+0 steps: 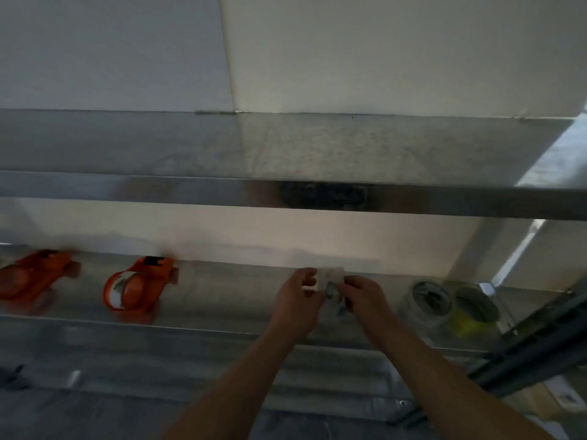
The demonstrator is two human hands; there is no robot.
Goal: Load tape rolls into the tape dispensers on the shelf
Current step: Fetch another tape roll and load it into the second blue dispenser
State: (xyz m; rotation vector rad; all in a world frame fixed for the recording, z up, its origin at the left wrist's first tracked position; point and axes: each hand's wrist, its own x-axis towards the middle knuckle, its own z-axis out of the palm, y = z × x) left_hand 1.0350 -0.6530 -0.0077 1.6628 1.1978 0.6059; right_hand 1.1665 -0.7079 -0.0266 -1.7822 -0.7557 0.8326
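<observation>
Two orange tape dispensers lie on the metal shelf (222,300). One dispenser (31,277) is at the far left. The other dispenser (136,285) is left of centre and has a clear tape roll in it. My left hand (297,301) and my right hand (362,296) meet over the shelf right of centre. Between them they hold a small, pale, blurred thing (332,282), which looks like clear tape or its wrapper. Both hands' fingers are curled round it. A clear tape roll (428,300) and a yellow-green roll (473,308) stand at the shelf's right end.
An upper metal shelf edge (286,195) runs across the view above my hands, with white boxes (349,58) on top of it. A dark frame post (536,338) slants at the lower right. The image is dim and blurred by motion.
</observation>
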